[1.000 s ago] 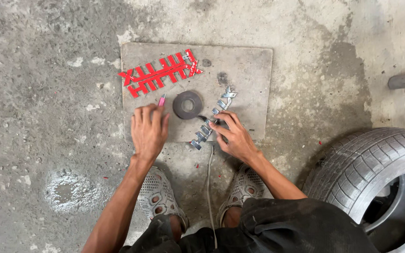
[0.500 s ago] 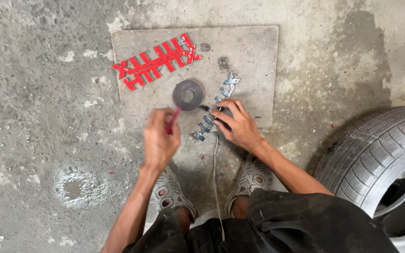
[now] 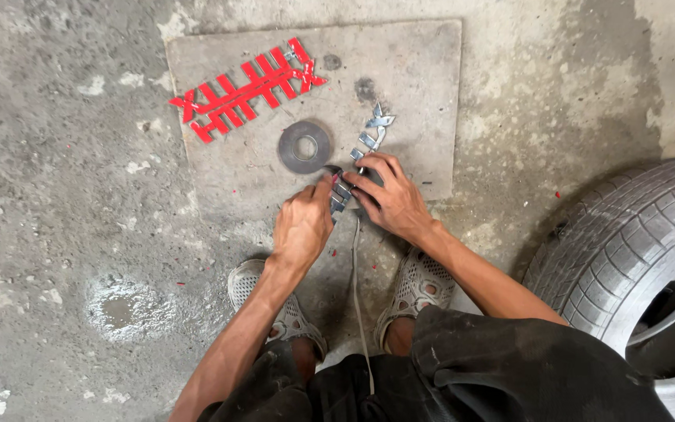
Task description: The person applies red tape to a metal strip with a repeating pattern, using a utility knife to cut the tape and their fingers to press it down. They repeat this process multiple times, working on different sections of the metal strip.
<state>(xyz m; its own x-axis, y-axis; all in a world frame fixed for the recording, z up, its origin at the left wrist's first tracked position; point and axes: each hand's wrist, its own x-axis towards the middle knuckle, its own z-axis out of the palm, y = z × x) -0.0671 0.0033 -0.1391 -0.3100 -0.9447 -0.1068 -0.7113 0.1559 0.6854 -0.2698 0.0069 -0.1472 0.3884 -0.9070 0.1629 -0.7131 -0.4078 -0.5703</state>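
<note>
A row of shiny chrome letter pieces [image 3: 370, 139] lies on a square grey slab [image 3: 416, 86]. My right hand [image 3: 388, 199] presses down on the near end of that row. My left hand [image 3: 303, 223] has come in beside it, its fingertips pinching at the same near end of the chrome row. Just above both hands lies a dark roll of tape [image 3: 305, 146]. A set of red strips [image 3: 245, 88] stuck in a comb pattern lies further back on the slab.
A car tyre [image 3: 634, 250] stands at the right. A thin cord [image 3: 357, 297] runs from the slab back between my feet in grey perforated shoes [image 3: 423, 285]. Rough, stained concrete floor [image 3: 64, 195] surrounds the slab.
My left hand lifted off the slab beside the tape roll, swung right and now meets my right hand at the chrome row. The camera moved closer.
</note>
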